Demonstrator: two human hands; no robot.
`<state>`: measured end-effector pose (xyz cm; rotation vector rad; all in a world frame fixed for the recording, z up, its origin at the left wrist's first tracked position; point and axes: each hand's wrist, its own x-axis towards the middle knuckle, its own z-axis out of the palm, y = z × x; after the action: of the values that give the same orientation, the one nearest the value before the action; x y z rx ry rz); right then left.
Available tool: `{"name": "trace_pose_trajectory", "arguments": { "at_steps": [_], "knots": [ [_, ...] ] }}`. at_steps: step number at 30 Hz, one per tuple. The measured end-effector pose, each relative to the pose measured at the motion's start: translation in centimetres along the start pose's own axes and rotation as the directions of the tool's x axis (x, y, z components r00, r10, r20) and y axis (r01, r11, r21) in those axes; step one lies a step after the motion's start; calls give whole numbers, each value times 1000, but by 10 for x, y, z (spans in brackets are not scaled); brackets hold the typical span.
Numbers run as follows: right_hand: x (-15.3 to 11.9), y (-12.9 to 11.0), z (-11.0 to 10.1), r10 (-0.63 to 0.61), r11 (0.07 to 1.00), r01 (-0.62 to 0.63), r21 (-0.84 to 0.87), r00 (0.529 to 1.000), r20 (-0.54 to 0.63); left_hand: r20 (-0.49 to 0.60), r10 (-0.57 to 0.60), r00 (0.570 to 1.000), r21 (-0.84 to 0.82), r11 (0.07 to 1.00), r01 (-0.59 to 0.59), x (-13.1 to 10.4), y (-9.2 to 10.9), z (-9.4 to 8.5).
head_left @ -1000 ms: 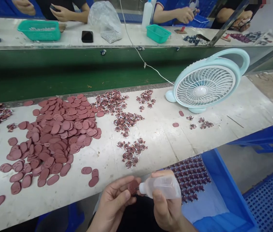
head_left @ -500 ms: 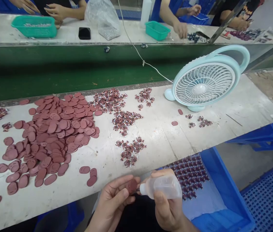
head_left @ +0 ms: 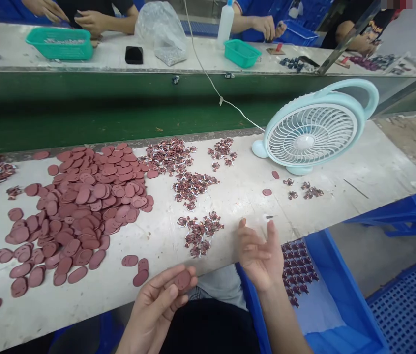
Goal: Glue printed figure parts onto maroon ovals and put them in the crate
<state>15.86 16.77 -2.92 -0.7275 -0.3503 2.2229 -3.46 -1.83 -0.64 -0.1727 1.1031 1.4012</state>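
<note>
Left hand [head_left: 156,305] pinches oval maroon piece [head_left: 183,280] at fingertips, off bench edge [head_left: 119,295]. Right hand [head_left: 261,253] open, empty, near small decal cluster [head_left: 200,231] at its 10 o'clock. Risk: loose pinch, piece drops into lap; sweeping hand scatters cluster.

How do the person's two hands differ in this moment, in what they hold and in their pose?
The left hand pinches a reddish oval piece between thumb and fingers; the right hand holds nothing. The left hand sits low, before the table edge; the right hand is raised, fingers spread, near the small decorated pieces. Both are bare.
</note>
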Motion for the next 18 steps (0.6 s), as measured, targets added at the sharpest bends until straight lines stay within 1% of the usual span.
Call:
{"name": "trace_pose_trajectory", "arguments": {
  "at_steps": [1, 2, 3, 4, 5, 6, 7, 8, 9, 10, 11, 12, 14, 15, 16, 17, 18],
  "knots": [
    [-7, 5, 2, -67, 981, 69, -181, 998, 16, -22, 11, 1000, -4, 1000, -11, -1, 2, -1],
    [-13, 10, 5, -126, 928, 133, -347, 991, 42, -42, 23, 999, -7, 1000, -23, -1, 3, -2],
    [-18, 15, 7, -168, 841, 190, -507, 982, 89, -56, 28, 998, -7, 1000, -28, -1, 4, -3],
    [-21, 19, 9, -192, 710, 248, -659, 969, 158, -64, 29, 998, -8, 1000, -29, -1, 5, -3],
    [-22, 24, 11, -191, 536, 309, -786, 951, 244, -68, 29, 997, -8, 1000, -29, -1, 6, -4],
    [-22, 27, 13, -163, 326, 370, -870, 928, 334, -68, 28, 997, -9, 1000, -29, -1, 6, -4],
    [-20, 30, 15, -105, 93, 422, -902, 905, 412, -68, 27, 997, -10, 1000, -28, -1, 6, -4],
    [-17, 31, 16, -28, -143, 462, -875, 882, 470, -65, 25, 998, -9, 1000, -26, 0, 6, -5],
    [-14, 32, 17, 41, -322, 480, -816, 868, 495, -59, 25, 998, -7, 1000, -26, 0, 5, -5],
    [-11, 32, 18, 87, -422, 480, -769, 866, 493, -47, 25, 999, -4, 1000, -25, 0, 4, -6],
    [-8, 31, 19, 118, -479, 475, -738, 868, 482, -30, 22, 999, -2, 1000, -22, 1, 3, -6],
    [-6, 29, 19, 133, -511, 469, -720, 871, 473, -18, 20, 1000, -2, 1000, -20, 1, 3, -6],
    [-5, 26, 19, 129, -520, 468, -715, 870, 476, -7, 13, 1000, -5, 1000, -13, 0, 1, -5],
    [-6, 24, 19, 108, -498, 472, -727, 866, 488, -6, 12, 1000, -6, 1000, -12, 0, 0, -5],
    [-8, 23, 19, 73, -455, 476, -753, 862, 501, 2, 11, 1000, -3, 1000, -11, -1, -2, -3],
    [-10, 23, 19, 21, -384, 474, -792, 862, 506, 13, 8, 1000, 5, 1000, -8, -1, -3, -2],
    [-14, 24, 19, -39, -279, 462, -842, 871, 491, 25, 7, 1000, 16, 1000, -7, -2, -4, 1]
  ]
}}
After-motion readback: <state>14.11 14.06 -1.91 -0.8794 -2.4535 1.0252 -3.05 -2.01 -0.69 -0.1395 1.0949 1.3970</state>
